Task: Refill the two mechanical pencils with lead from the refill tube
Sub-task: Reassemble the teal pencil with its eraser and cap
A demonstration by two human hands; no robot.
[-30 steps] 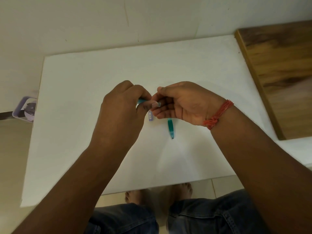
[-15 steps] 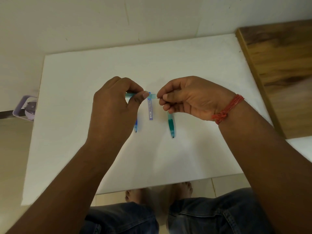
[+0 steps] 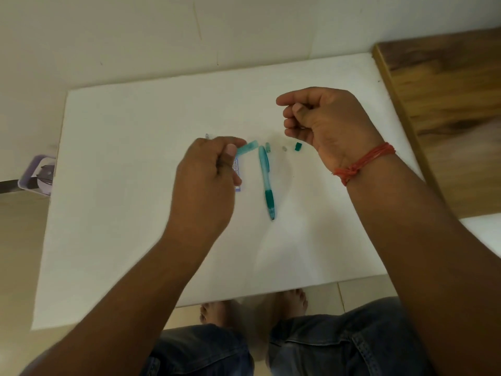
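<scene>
My left hand grips a translucent teal mechanical pencil; only its open end shows past my thumb. The lead refill tube lies on the white board, mostly hidden under that hand. A second teal pencil lies just to the right, tip toward me. Beyond it sit three small loose parts: a pale teal cap, a greyish piece and a dark green cap. My right hand hovers above them with its fingers curled, and nothing shows between them.
The white board covers the work surface. A wooden tabletop adjoins it at the right. A purple object sits off the left edge. My knees and feet are below the near edge.
My right hand has pulled away from the pencil's end, up and to the right. My left hand has dropped lower with the pencil, uncovering the caps and the second pencil.
</scene>
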